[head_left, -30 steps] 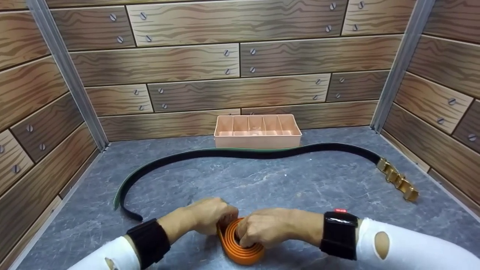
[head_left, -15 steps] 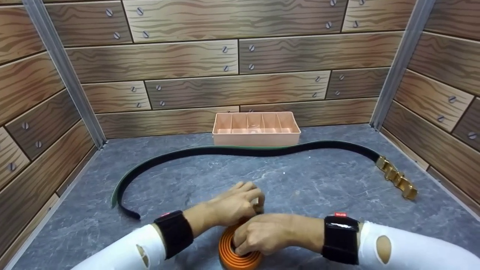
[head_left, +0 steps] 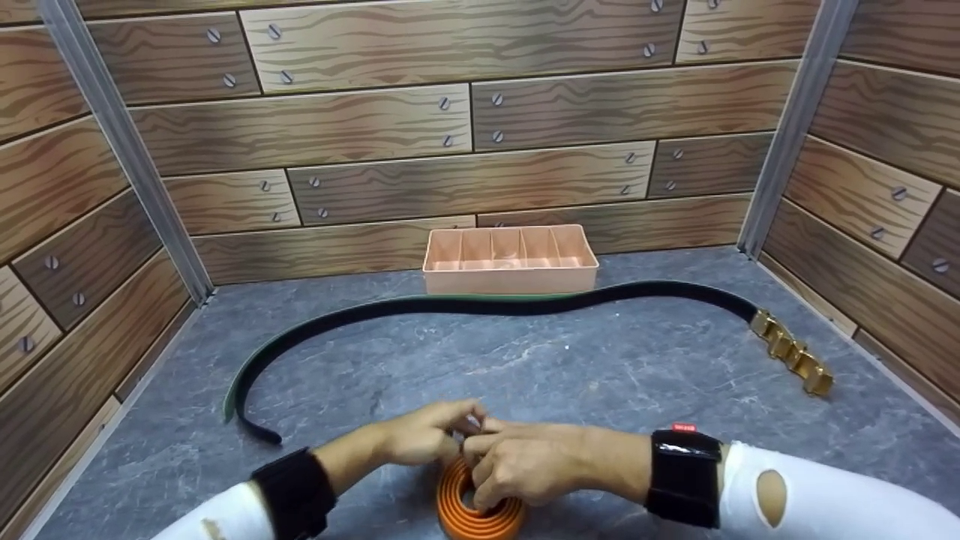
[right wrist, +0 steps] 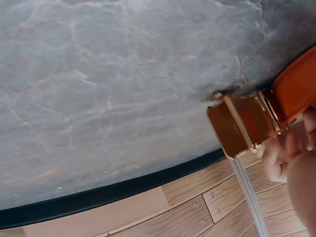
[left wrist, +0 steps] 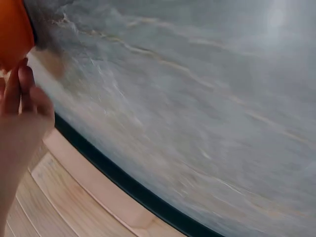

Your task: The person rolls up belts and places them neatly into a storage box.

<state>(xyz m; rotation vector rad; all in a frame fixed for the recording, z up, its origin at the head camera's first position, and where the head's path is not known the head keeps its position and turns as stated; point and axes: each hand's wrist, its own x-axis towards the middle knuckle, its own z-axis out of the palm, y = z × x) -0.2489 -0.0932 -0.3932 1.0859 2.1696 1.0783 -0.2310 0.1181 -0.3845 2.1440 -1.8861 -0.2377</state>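
An orange leather belt (head_left: 480, 523) stands on its edge in a tight coil at the front of the table. The right hand (head_left: 529, 465) grips the coil from the right, its fingers reaching into the coil's middle. At the coil's far side the left hand (head_left: 416, 435) pinches the belt, its fingertips close to the right hand's. In the left wrist view, left-hand fingers (left wrist: 27, 81) meet the orange leather (left wrist: 12, 29). The right wrist view shows the belt's gold buckle (right wrist: 242, 123) sticking out beside the hands; in the head view the hands hide it.
A black belt (head_left: 480, 304) with a green edge curves across the table behind the hands. Its gold buckle (head_left: 793, 352) lies at the right. Behind it stands a pink divided box (head_left: 510, 282). Wood-patterned walls (head_left: 390, 120) enclose the back and sides.
The left hand moved across the coil's far side to the right, then back left and lower. The right hand has stayed on the coil.
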